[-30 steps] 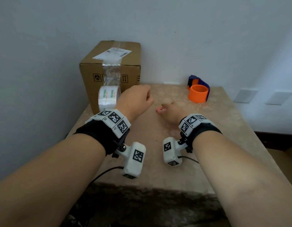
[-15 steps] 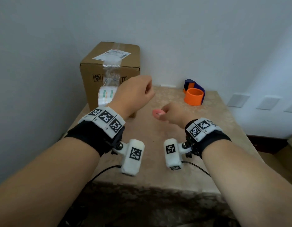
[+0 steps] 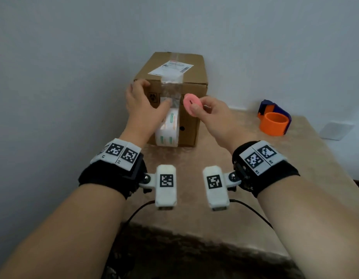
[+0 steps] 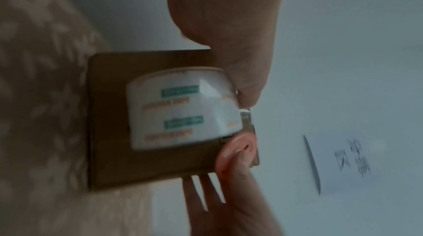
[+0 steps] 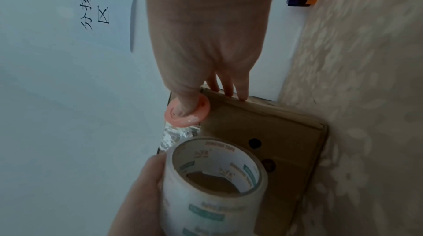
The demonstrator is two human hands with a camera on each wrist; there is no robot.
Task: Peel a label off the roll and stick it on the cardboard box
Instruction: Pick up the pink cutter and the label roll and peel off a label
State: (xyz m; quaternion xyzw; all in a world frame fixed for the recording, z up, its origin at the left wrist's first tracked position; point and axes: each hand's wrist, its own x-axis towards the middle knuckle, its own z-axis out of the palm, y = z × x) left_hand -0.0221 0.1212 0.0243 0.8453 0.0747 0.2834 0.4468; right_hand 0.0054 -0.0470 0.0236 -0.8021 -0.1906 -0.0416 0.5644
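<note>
The cardboard box (image 3: 191, 117) stands at the table's back left, with a white shipping label on top and clear tape down its front. The white printed roll (image 3: 168, 129) stands on edge against the box's front. My right hand (image 3: 196, 108) pinches a round pink label (image 3: 191, 102) between thumb and forefinger, close to the box's upper front. The right wrist view shows the thumb on the pink label (image 5: 187, 111) and the other fingers by the box edge. My left hand (image 3: 152, 93) is spread over the box's top left front edge, above the roll (image 4: 181, 111).
An orange ring with a blue holder (image 3: 274, 122) sits at the table's back right. The beige patterned table (image 3: 255, 188) ends at a front edge near my wrists. A wall runs behind and to the left; a paper sign (image 5: 103, 14) hangs on it.
Both hands rose and moved forward to the box. The right hand carried the pink label up to the box front. The left hand opened from a fist and reached the box's top edge.
</note>
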